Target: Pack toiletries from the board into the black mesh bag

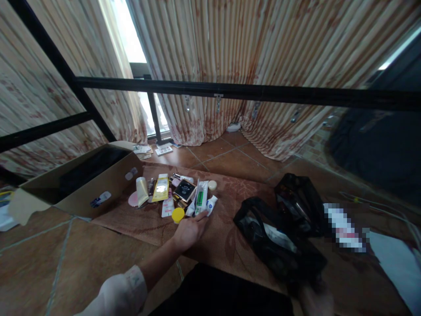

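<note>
- left hand (pixel 190 231): on my feed it lies palm down just on my side of the yellow cap (pixel 178 214). It is loose and unclenched, and its white sleeve (pixel 118 294) trails back toward me.
- Its fingertips (pixel 204 214) touch the near end of the green-and-white tube (pixel 201 197), which lies flat just right of the yellow cap. I see nothing gripped.
- right hand (pixel 314 299): well right of the yellow cap and nearer me, at the bottom edge, blurred. It sits at the near end of the black mesh bag (pixel 279 241). I cannot tell whether it is clenched or released.
- small white tube (pixel 212 204): right of the yellow cap, just past the green-and-white tube.
- pink-and-white sachet (pixel 167 207): just left of the yellow cap, lying flat.
- black compact (pixel 184 189): just behind the yellow cap.
- yellow tube (pixel 161 188): behind and left of the yellow cap. The cream tube (pixel 142 191) and pink disc (pixel 133 199) lie further left.
- small round jar (pixel 212 184): behind and right of the yellow cap.
- second black pouch (pixel 301 202): well right of the yellow cap, behind the black mesh bag.
- woven mat (pixel 148 226): under the yellow cap and the whole pile, on the tiled floor (pixel 82 259).
- cardboard box (pixel 108 188): left of the yellow cap, open on top.
- black rail (pixel 230 92) and striped curtains (pixel 279 52): well behind the yellow cap.
</note>
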The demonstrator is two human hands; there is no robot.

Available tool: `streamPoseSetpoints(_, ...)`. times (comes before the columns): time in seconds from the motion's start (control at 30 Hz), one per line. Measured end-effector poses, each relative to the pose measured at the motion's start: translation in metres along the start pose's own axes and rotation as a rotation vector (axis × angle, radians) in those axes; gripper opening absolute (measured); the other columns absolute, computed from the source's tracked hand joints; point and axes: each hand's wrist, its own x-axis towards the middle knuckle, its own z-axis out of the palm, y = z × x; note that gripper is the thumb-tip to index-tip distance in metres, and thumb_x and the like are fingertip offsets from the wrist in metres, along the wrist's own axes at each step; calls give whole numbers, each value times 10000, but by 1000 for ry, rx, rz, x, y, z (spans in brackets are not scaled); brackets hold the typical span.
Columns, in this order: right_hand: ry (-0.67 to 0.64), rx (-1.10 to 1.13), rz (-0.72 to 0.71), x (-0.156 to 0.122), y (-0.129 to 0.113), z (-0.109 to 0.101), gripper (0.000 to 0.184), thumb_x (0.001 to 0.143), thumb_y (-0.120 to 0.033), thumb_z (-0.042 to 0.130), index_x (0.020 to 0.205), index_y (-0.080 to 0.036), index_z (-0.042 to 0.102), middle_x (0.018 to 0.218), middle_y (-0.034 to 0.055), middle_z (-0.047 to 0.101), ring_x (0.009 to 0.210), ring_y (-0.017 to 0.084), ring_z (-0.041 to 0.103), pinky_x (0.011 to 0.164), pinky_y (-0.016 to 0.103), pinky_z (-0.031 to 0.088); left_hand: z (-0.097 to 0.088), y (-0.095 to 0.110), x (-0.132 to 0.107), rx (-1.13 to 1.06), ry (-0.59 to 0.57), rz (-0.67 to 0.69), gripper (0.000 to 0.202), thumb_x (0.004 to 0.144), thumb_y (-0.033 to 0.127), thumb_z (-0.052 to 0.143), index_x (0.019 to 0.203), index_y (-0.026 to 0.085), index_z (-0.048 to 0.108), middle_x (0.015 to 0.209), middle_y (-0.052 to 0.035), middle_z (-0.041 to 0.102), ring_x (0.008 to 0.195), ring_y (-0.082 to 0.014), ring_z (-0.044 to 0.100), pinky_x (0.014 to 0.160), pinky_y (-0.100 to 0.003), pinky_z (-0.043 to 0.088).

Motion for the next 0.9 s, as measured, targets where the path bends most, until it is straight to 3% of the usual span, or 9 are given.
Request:
streamPoseSetpoints(0.17, -33, -5, 173, 2, 4, 0, 262, 610, -429, 549, 618, -189, 652, 539, 111, 661, 581, 298, 635, 479, 333, 433, 0, -32, -10, 9, 60, 104, 355, 919, 205, 397, 1219, 225, 585, 1378, -47, 540, 915, -188, 686, 749, -296, 557)
streamPoseSetpoints(0.37, 7, 41, 143, 2, 6, 2, 225, 616, -423, 539, 601, -215, 624, 568, 105, 669, 566, 281, 621, 481, 336, 429, -10, -67, -25, 80, 65, 223, 363, 919, 173, 395, 1223, 232, 586, 1341, -43, 574, 808, -179, 689, 726, -301, 555)
streamPoseSetpoints(0.63, -8, 92, 124, 0, -2, 3, 287, 586, -403, 563, 710, -163, 659, 633, 113, 693, 621, 279, 634, 497, 310, 453, -13, -103, -41, 3, 5, 337, 516, 850, 41, 401, 1292, 276, 526, 1429, -39, 484, 970, -163, 677, 841, -257, 533)
streamPoseSetpoints(0.77, 9, 63, 122, 0, -9, 3, 274, 572, -425, 533, 646, -174, 613, 597, 107, 673, 548, 252, 606, 465, 304, 444, -6, -93, -48, 9, 16, 302, 592, 792, 16, 415, 1322, 268, 497, 1440, -47, 469, 1032, -185, 663, 796, -251, 560)
streamPoseSetpoints(0.9, 1, 63, 95, -3, -16, 3, 244, 577, -425, 497, 618, -198, 579, 546, 89, 642, 506, 233, 584, 443, 297, 428, 7, -51, -46, -143, 140, 263, 508, 831, 70, 420, 1302, 239, 513, 1420, -69, 491, 1115, -184, 622, 872, -264, 546)
